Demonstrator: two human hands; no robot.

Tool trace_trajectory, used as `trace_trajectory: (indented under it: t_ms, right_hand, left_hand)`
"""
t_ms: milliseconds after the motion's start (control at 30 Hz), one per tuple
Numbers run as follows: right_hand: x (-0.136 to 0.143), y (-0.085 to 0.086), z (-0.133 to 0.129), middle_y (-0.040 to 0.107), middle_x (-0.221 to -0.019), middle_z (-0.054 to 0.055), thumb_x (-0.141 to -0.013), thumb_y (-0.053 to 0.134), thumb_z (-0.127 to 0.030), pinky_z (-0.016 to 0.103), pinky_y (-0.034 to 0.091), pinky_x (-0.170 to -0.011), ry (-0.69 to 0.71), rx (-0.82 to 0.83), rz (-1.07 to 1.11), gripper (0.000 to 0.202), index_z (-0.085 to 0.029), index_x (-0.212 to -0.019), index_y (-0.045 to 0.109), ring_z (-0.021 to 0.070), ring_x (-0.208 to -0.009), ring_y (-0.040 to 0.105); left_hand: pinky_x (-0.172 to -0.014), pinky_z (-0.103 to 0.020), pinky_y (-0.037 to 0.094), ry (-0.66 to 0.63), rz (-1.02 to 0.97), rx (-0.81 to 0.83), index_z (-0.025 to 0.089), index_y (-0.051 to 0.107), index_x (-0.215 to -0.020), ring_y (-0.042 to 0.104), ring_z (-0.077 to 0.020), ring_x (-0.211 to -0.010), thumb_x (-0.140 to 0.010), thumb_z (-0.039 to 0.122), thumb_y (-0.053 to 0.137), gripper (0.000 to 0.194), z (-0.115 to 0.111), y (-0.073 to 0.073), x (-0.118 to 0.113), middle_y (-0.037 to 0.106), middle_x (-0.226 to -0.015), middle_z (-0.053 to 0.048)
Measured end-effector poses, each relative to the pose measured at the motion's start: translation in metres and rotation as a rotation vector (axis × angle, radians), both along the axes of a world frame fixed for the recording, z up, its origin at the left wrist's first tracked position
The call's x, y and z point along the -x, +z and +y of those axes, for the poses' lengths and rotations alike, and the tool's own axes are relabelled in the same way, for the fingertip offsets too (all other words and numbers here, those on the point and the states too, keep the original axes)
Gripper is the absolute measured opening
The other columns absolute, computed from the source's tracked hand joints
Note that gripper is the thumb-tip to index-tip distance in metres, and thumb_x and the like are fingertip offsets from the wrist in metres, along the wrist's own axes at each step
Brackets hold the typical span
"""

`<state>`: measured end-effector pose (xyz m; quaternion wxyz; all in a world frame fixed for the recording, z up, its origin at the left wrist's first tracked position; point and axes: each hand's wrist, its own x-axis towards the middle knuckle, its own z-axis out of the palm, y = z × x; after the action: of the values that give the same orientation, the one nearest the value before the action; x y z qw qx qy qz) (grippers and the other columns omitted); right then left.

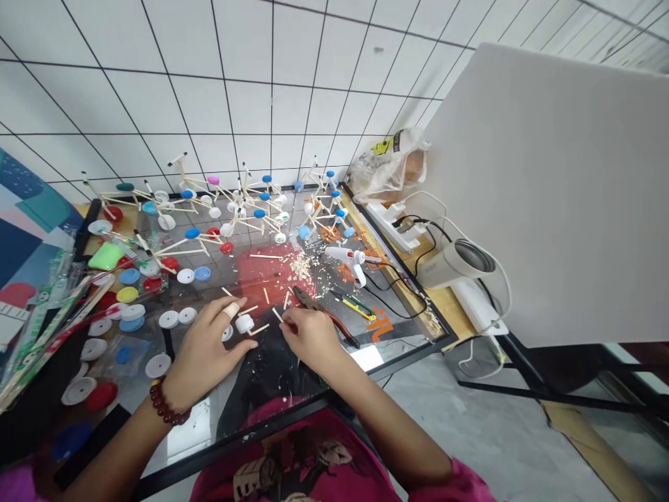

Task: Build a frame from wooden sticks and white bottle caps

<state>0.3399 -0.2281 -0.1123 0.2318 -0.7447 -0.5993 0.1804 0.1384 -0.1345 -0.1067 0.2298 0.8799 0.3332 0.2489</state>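
My left hand (206,345), with a bead bracelet at the wrist, lies low over the glass tabletop, thumb and fingers apart. Between its thumb and fingertips sits a small white bottle cap (244,323) with short wooden sticks beside it; whether the hand touches the cap is unclear. Pinched in the fingertips of my right hand (311,338) is a short wooden stick (278,315), pointing up and left. Just beyond the right hand rest pliers (308,300) with reddish handles, partly hidden by that hand.
Stick-and-cap models (261,209) stand along the back. A glue gun (348,256) and a yellow utility knife (358,308) lie to the right, near a power strip (394,226). Loose caps (136,312) cover the left side. Wood scraps (300,266) litter a red patch.
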Motion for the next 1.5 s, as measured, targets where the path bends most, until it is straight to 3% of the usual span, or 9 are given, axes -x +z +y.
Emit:
trace_trajectory:
  t_ms: [100,233,400,667,933,1500]
  right_hand:
    - [0.005,-0.003,0.011,0.073,-0.08,0.007,-0.088,0.06,-0.023,0.026,0.041,-0.064,0.025,0.069,-0.165,0.01,-0.02,-0.082,0.068,0.0199,-0.073,0.067]
    - [0.0,-0.006,0.013,0.073,-0.085,0.005,-0.084,0.069,-0.03,0.028,0.044,-0.068,0.116,0.044,-0.077,0.012,-0.02,-0.092,0.07,0.0203,-0.078,0.066]
    - [-0.014,-0.008,0.01,0.071,-0.094,0.006,-0.084,0.063,-0.007,0.032,0.047,-0.083,0.259,-0.035,-0.083,0.024,-0.019,-0.104,0.07,0.0208,-0.089,0.063]
    - [-0.015,-0.017,0.015,0.067,-0.096,0.006,-0.088,0.059,-0.008,0.034,0.044,-0.085,0.354,-0.09,-0.087,0.024,-0.02,-0.104,0.072,0.0204,-0.09,0.057]
    - [-0.013,-0.018,0.019,0.067,-0.094,0.006,-0.089,0.058,-0.009,0.032,0.041,-0.079,0.355,-0.076,-0.128,0.023,-0.02,-0.104,0.072,0.0198,-0.087,0.056]
    - [-0.009,-0.026,0.021,0.068,-0.091,0.005,-0.088,0.062,-0.009,0.031,0.041,-0.077,0.355,-0.124,-0.127,0.022,-0.021,-0.101,0.074,0.0191,-0.085,0.056]
  left_hand:
    - [-0.105,-0.046,0.042,-0.035,0.098,-0.03,0.023,0.048,-0.138,0.051,-0.0324,-0.124,-0.074,0.035,0.077,0.071,0.004,-0.015,0.001,0.055,-0.134,-0.012]
    - [-0.105,-0.049,0.041,-0.03,0.125,-0.035,0.022,0.049,-0.137,0.051,-0.0334,-0.123,-0.075,0.034,0.075,0.068,0.002,-0.027,-0.004,0.057,-0.132,-0.013]
    - [-0.104,-0.048,0.04,-0.001,0.098,-0.014,0.022,0.055,-0.131,0.051,-0.0332,-0.123,-0.079,0.036,0.072,0.056,0.002,-0.034,-0.005,0.062,-0.126,-0.011]
    - [-0.102,-0.047,0.041,-0.008,0.096,-0.035,0.02,0.054,-0.13,0.052,-0.0309,-0.119,-0.083,0.033,0.067,0.05,-0.001,-0.037,0.002,0.065,-0.12,-0.011]
    - [-0.107,-0.052,0.036,-0.008,0.096,-0.054,0.022,0.052,-0.132,0.053,-0.0313,-0.121,-0.08,0.036,0.07,0.057,-0.002,-0.039,-0.002,0.065,-0.122,-0.01]
    - [-0.112,-0.052,0.029,-0.007,0.114,-0.081,0.021,0.051,-0.131,0.053,-0.0283,-0.123,-0.084,0.033,0.067,0.05,-0.005,-0.041,-0.006,0.066,-0.122,-0.009]
